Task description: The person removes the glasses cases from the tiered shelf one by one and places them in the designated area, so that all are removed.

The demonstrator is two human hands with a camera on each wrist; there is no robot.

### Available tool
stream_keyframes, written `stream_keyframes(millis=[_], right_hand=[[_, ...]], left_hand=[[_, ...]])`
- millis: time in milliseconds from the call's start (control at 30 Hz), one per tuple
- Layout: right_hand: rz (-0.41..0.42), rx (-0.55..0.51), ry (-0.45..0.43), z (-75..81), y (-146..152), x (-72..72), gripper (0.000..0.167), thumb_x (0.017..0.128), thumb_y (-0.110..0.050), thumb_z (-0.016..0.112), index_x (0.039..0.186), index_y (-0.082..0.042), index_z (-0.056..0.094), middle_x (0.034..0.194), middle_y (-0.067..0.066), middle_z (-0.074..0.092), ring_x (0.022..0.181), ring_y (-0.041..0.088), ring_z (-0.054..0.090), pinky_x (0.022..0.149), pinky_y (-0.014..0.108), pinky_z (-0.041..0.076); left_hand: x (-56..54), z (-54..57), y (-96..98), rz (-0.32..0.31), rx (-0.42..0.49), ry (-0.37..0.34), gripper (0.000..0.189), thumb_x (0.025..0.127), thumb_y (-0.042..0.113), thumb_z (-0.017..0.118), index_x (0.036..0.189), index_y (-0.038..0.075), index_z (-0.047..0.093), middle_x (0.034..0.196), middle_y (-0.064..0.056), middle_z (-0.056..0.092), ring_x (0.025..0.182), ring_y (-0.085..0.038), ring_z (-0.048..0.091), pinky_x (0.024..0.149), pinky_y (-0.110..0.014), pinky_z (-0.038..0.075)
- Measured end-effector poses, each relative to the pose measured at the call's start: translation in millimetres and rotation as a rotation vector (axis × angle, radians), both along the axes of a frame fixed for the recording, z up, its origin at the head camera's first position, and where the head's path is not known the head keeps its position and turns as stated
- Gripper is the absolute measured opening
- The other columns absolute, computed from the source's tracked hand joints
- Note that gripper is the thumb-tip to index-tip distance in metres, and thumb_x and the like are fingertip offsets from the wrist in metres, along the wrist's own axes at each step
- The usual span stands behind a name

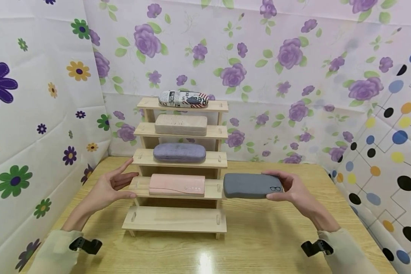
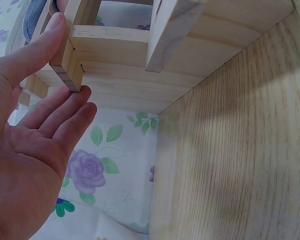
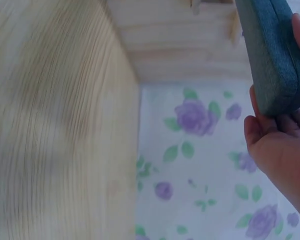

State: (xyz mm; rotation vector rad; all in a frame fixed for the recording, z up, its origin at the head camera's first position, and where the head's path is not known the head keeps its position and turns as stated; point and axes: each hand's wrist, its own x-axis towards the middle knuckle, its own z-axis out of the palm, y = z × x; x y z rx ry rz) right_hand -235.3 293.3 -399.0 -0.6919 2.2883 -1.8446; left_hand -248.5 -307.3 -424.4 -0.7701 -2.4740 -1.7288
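My right hand (image 1: 291, 188) grips the right end of a blue-grey glasses case (image 1: 248, 185), thumb in front and fingers behind. A small pair of glasses is printed on this case. In the right wrist view the case (image 3: 275, 60) slants up from the fingers. At the left end of a stepped wooden display rack (image 1: 174, 219) is my left hand (image 1: 104, 190), thumb and fingers spread around the end of the second step from the bottom. The left wrist view has its fingertips right at that board's end. On this step lies a pink glasses case (image 1: 177, 185).
Higher steps hold a purple case (image 1: 179, 152), a beige case (image 1: 181, 125) and a newsprint-patterned case (image 1: 183, 99). The rack stands on a wood-grain table (image 1: 260, 236). Behind it hangs a purple-flowered cloth (image 1: 257, 95), with patterned cloths on both sides.
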Motion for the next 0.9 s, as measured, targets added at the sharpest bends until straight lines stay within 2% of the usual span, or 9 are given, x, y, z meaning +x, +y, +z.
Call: stream_keyframes(millis=[267,500,900], right_hand=[[-0.022,0.034,0.002,-10.5,29,-25.3,0.062,0.094,0.0,0.078,0.15,0.002,0.053,0.137,0.015,0.06,0.113,0.025,0.064,0.088,0.035,0.062],[-0.062,0.09,-0.044,-24.8,49,-48.2,0.066,0.094,-0.006,0.081,0.152,0.001,0.051,0.139,0.014,0.057,0.113,0.023,0.064,0.088,0.034,0.062],[-0.1,0.15,-0.116,-61.1,68,-84.3,0.066,0.093,-0.012,0.082,0.152,-0.002,0.053,0.141,0.016,0.057,0.112,0.024,0.063,0.09,0.034,0.059]], left_hand=[[0.1,0.5,0.2,0.009,-0.014,-0.005,0.11,0.084,0.0,0.088,0.17,0.023,0.024,0.148,-0.03,0.053,0.134,-0.025,0.057,0.101,-0.026,0.054],[0.7,0.0,-0.1,0.015,-0.011,-0.014,0.111,0.083,0.0,0.089,0.17,0.023,0.024,0.148,-0.03,0.053,0.133,-0.022,0.058,0.101,-0.025,0.054],[-1.0,0.5,-0.5,0.004,-0.01,0.006,0.11,0.084,-0.002,0.088,0.17,0.021,0.024,0.147,-0.03,0.054,0.133,-0.016,0.058,0.103,-0.027,0.053]])
